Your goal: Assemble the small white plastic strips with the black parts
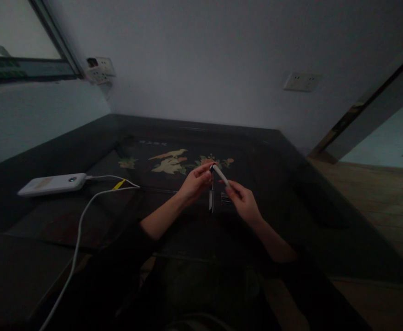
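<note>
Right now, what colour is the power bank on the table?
White, seen in the head view: the power bank with a white cable.

No text can be read — not anywhere (too dim, blurred).

Both hands meet over the dark table (pixel 277 184): the right hand (pixel 243 201) pinches the lower end of a slim white stick (pixel 220 174), and the left hand (pixel 195 182) grips its dark upper tip. A small dark piece (pixel 210 201) hangs below the left fingers. Off to the left lies a white power bank (pixel 52 183) with a white cable (pixel 80 225) trailing toward the person.
</note>
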A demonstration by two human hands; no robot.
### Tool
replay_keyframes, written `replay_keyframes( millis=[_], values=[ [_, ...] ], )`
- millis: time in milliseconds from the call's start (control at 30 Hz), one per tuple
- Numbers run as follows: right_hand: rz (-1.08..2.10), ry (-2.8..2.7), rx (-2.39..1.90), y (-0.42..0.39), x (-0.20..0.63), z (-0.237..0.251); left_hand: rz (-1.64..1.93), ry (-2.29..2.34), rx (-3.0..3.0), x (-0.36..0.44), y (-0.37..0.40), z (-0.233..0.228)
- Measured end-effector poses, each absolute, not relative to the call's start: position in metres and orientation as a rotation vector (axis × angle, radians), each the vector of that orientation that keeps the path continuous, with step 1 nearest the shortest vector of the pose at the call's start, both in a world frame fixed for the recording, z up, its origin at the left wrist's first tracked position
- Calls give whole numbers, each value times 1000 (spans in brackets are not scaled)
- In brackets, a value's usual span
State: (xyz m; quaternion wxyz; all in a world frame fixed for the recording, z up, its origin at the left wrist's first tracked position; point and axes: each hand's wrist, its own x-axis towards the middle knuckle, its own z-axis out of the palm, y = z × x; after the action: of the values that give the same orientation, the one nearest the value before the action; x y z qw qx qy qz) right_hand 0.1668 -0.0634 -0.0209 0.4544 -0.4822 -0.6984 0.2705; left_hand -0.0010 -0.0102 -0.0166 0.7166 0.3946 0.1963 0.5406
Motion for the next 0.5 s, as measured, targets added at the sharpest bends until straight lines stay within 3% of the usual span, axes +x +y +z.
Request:
replay_keyframes(
  millis=[500],
  values=[
    [644, -1682, -1200, -59, 169, -22, 1197, 439, 902, -2, -10, -18]
  ],
)
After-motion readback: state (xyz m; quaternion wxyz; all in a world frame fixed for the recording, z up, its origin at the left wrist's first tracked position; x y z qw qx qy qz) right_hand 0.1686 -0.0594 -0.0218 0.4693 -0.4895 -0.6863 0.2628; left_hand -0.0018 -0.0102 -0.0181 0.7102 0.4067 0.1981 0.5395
